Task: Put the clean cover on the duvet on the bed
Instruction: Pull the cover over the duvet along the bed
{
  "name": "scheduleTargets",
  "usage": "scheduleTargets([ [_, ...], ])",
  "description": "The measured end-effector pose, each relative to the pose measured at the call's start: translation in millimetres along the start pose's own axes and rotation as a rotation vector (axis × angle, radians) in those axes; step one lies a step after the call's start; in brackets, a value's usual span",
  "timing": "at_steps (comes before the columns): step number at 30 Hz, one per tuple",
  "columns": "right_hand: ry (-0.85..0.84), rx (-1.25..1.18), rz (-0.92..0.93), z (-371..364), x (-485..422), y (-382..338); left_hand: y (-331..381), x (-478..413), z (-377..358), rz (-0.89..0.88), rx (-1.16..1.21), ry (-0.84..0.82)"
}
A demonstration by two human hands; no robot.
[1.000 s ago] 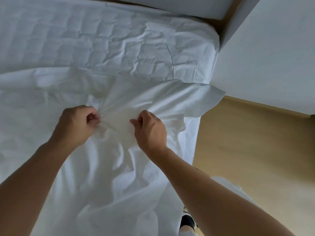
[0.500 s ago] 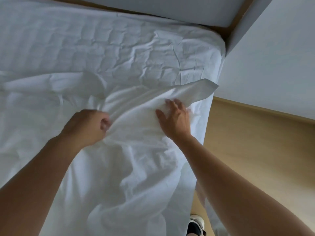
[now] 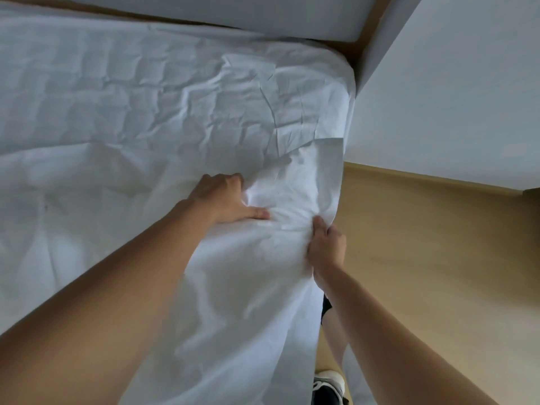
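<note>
White cover (image 3: 248, 287) beneath left hand (image 3: 225, 200), edge in fist of right hand (image 3: 327, 247).

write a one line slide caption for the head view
Right hand grips the white cover at the bed edge while the left hand rests on it.

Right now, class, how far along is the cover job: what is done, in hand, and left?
Done: the white duvet cover lies spread over the bed. In hand: the right hand grips its edge near the corner, the left hand rests on it, fingertips hidden in a fold. Left: no duvet can be told apart, so filling and closing probably remain.
</note>
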State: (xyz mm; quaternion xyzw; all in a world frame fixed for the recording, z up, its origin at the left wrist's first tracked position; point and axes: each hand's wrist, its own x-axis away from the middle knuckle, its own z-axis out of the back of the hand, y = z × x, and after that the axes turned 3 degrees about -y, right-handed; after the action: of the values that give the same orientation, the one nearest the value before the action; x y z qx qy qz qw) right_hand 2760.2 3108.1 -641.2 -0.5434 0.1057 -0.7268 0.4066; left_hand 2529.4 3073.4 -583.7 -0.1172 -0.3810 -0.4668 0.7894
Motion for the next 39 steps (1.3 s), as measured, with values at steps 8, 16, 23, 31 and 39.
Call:
scheduleTargets([
  [8, -0.278, 0.186, 0.005, -12.6, 55.7, 1.3, -35.2, 0.2, 1.0, 0.167, 0.066, 0.302],
  [16, -0.409, 0.179, -0.248, -35.1, 98.9, 46.7, -23.1, -6.8, 29.3, 0.226, 0.054, 0.47],
  [23, -0.167, 0.389, 0.021, -23.0, 93.8, 33.9, -12.6, 9.1, 27.7, 0.084, 0.022, 0.345],
  [31, -0.339, 0.737, 1.264, -76.0, 122.6, -32.9, -185.6, 81.5, 39.0, 0.791, -0.091, 0.429],
  [39, -0.636, 1.263, 1.101, -143.1, 131.6, -37.2, -248.1, 199.5, -86.0, 0.914, 0.37, 0.411],
])
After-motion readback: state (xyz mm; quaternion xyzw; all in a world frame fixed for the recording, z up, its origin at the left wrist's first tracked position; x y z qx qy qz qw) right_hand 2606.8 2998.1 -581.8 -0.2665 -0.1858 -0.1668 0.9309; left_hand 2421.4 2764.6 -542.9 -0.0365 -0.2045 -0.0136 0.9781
